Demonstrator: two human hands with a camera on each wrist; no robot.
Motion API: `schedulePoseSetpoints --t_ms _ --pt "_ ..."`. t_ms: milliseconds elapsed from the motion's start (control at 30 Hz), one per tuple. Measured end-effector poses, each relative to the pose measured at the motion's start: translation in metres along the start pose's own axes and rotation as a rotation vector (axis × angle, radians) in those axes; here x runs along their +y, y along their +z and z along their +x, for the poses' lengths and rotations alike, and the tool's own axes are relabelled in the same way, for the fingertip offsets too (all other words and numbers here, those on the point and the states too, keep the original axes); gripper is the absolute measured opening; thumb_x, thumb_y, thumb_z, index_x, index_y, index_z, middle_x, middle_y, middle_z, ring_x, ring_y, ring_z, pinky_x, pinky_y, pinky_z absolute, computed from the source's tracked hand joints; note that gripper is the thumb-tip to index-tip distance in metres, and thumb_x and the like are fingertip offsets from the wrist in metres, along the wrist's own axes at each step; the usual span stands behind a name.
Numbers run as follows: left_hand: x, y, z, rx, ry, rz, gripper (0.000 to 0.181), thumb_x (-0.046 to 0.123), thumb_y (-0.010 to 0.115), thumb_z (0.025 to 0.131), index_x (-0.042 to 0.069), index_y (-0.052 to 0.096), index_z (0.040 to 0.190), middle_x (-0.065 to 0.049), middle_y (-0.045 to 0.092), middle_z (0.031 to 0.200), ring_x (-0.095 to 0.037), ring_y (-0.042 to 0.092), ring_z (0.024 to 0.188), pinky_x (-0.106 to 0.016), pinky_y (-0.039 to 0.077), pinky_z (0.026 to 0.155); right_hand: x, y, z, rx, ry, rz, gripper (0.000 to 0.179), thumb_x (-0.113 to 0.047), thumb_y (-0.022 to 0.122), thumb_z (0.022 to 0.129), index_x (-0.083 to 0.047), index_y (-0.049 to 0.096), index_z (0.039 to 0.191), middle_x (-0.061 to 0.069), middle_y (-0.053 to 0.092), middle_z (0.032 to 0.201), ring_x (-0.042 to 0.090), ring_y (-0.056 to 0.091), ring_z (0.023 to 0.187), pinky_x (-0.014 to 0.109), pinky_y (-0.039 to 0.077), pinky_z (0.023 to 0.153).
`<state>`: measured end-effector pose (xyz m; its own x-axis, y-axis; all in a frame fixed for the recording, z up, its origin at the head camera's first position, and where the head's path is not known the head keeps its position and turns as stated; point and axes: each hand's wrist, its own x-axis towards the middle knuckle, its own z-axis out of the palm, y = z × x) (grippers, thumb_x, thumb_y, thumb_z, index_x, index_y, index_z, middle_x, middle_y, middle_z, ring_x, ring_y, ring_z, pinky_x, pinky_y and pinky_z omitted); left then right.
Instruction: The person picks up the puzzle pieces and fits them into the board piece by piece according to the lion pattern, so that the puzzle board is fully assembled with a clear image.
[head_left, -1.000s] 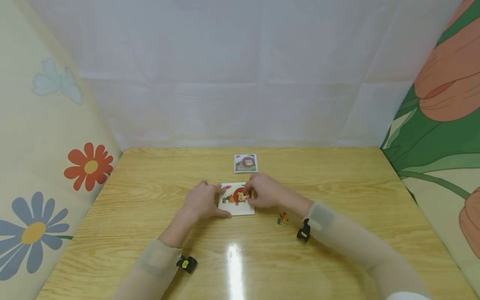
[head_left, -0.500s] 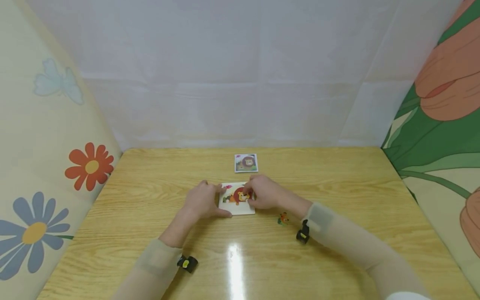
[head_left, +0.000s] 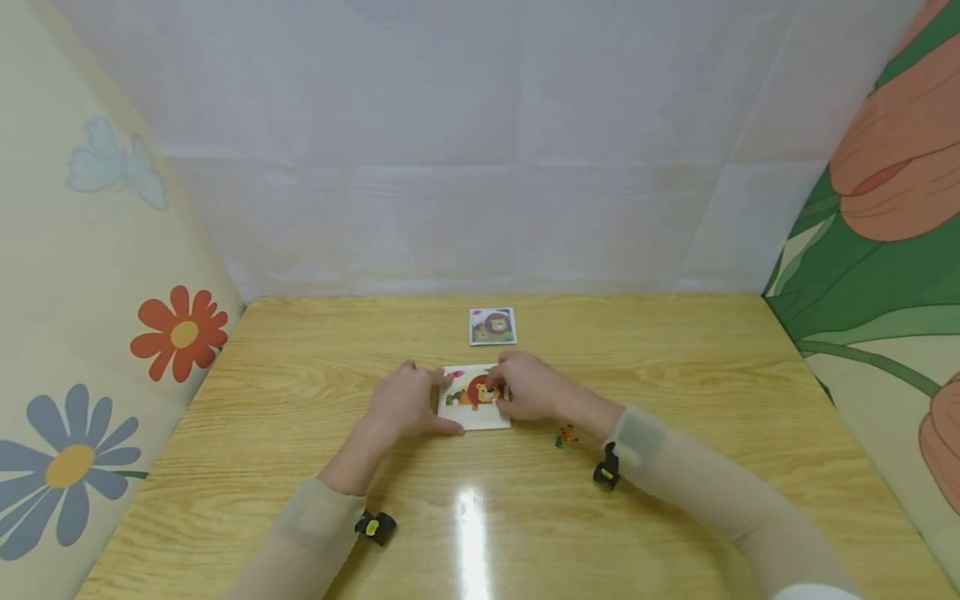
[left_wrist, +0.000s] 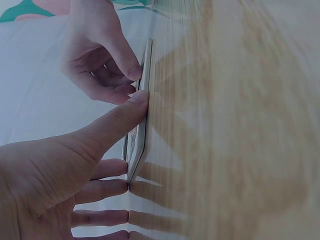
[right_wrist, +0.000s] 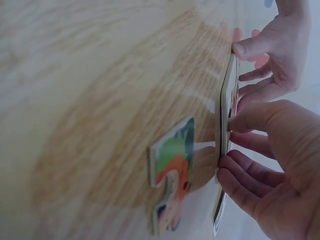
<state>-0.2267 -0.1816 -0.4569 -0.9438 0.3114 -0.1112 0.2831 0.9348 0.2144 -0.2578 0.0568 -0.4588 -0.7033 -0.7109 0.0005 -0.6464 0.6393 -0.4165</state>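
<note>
A white puzzle board [head_left: 474,420] lies flat on the table, with jigsaw pieces [head_left: 480,392] on its upper part forming a lion. My left hand [head_left: 405,402] holds the board at its left side, thumb at the near edge and fingers at the left and far edges. My right hand [head_left: 531,385] is over the board's right side, thumb and index finger pinching a puzzle piece by the lion's face; the fingers mostly hide that piece. A loose jigsaw piece [right_wrist: 172,162], green and orange with a curved notch, lies on the table near my right wrist.
Behind the board lies a square picture card [head_left: 492,327] showing a lion. The wooden table [head_left: 315,358] meets a white cloth backdrop [head_left: 480,167] at its far edge. Flower-printed panels [head_left: 67,333] stand at both sides.
Very little differs: my right hand has shifted slightly toward me at the board's right side. The left hand, the board, the card and the loose piece stay in place.
</note>
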Motion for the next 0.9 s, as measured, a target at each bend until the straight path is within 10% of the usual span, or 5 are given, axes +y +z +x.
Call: schedulePoseSetpoints --t_ms 900 --pt "0.001 0.0 -0.001 0.01 0.001 0.002 0.092 0.065 0.095 0.066 0.013 0.072 0.139 -0.017 0.071 0.139 -0.035 0.064 0.114 -0.049 0.062 0.081 0.015 -0.02 -0.017 0.034 0.002 0.019 0.021 -0.007 0.067 0.097 -0.005 0.08 0.114 0.007 0.075 0.104 0.013 0.064 0.085 0.025 0.058 0.077"
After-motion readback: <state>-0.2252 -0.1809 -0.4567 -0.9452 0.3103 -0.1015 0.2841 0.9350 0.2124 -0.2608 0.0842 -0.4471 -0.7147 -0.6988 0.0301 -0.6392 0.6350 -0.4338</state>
